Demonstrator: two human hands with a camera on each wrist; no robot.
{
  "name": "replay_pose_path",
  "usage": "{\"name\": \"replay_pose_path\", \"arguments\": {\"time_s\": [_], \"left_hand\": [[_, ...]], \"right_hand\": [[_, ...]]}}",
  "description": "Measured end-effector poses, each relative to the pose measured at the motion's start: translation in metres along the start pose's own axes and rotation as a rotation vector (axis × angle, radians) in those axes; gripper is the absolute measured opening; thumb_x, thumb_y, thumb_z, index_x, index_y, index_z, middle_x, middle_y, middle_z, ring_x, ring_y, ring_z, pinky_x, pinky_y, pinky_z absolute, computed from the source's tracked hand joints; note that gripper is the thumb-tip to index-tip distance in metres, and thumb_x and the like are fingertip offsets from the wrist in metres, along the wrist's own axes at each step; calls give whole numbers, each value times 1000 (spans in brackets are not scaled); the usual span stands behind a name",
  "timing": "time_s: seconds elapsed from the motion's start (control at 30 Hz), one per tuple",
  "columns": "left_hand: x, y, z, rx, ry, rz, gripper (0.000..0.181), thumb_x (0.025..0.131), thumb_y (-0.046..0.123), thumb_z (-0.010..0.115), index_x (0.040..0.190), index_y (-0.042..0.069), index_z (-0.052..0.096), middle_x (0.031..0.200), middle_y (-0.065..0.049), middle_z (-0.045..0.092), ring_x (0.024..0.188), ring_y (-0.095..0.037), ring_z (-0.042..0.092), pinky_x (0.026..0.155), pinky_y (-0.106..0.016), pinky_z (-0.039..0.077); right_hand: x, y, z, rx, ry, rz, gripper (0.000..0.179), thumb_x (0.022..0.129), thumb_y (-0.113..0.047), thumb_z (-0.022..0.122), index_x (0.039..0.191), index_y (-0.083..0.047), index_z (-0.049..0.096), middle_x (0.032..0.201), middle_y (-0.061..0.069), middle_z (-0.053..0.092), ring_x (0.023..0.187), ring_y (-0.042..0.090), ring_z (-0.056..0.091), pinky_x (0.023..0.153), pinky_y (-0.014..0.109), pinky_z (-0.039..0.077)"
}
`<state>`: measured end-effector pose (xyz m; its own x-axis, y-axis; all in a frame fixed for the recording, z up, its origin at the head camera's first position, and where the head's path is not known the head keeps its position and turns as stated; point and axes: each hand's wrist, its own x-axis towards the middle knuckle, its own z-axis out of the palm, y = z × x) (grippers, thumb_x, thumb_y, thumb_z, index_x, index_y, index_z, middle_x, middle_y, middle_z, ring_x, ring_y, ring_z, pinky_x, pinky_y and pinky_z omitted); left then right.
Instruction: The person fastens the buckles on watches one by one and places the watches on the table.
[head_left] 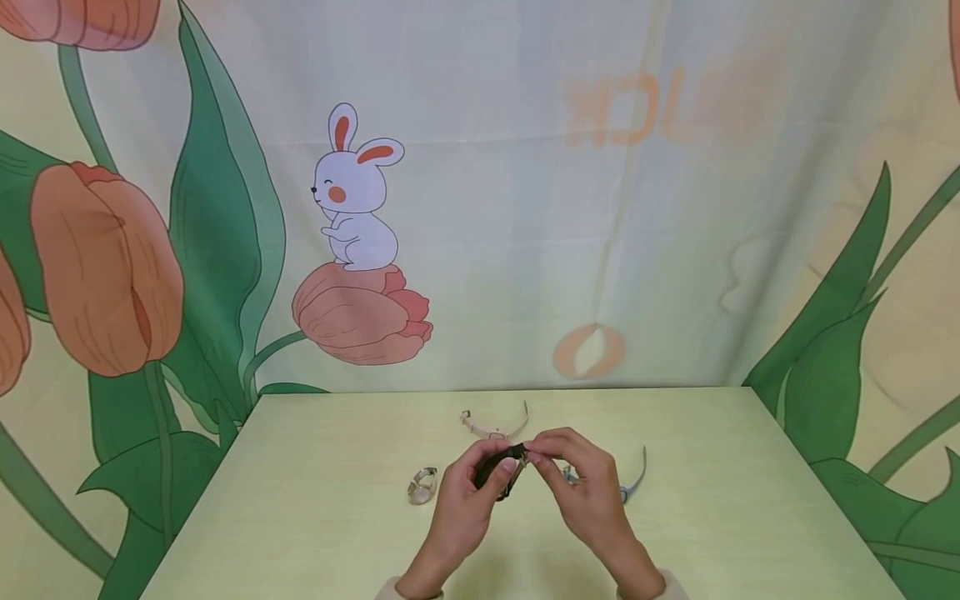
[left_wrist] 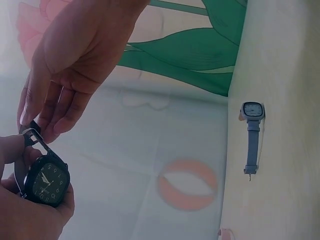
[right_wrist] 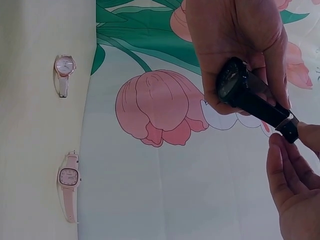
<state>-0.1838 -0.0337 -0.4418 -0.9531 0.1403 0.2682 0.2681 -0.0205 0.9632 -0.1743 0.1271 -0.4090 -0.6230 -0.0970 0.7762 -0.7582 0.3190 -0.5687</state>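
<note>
Held above the table is a black wristwatch [left_wrist: 47, 181] with a dark numbered dial and a black strap. My left hand [head_left: 467, 500] grips it by the case and strap. With thumb and fingertips, my right hand [head_left: 588, 479] pinches the strap end beside the buckle [right_wrist: 289, 120]. The left wrist view shows the dial facing the camera and both hands meeting at the buckle. In the right wrist view the strap [right_wrist: 262, 107] stretches from the case to the right fingertips.
A pink watch [head_left: 497, 432] lies behind the hands on the pale table [head_left: 315, 500]. Left of them is a small light watch [head_left: 422, 486]. A blue watch [left_wrist: 252, 135] lies on the right, partly hidden by the right hand in the head view. A printed curtain [head_left: 487, 208] hangs behind.
</note>
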Motion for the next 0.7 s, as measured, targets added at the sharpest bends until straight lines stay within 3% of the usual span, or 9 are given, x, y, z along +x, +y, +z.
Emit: {"name": "replay_pose_path", "arguments": {"time_s": [0.23,0.53,0.7], "left_hand": [[0,1,1,-18,5,-19,24,96,19,64,115,3,64,111,-18,67,95,-13,62,81,-20,53],[-2,1,1,-24,-10,-28,25,96,18,64,116,4,64,113,-18,67,96,-13,62,80,-20,54],[-1,1,2,-28,8,-35,25,96,19,64,116,5,64,113,-17,67,97,-12,63,81,-21,54]], "right_hand": [[-8,15,6,50,15,52,18,85,4,71,102,0,71,93,14,71,85,18,70,79,16,55],[-12,30,7,31,34,-22,22,81,7,72,99,-6,76,90,9,72,84,16,68,78,13,52],[-14,29,9,73,7,60,24,83,8,71,104,-4,72,95,12,72,89,10,69,80,17,56]]}}
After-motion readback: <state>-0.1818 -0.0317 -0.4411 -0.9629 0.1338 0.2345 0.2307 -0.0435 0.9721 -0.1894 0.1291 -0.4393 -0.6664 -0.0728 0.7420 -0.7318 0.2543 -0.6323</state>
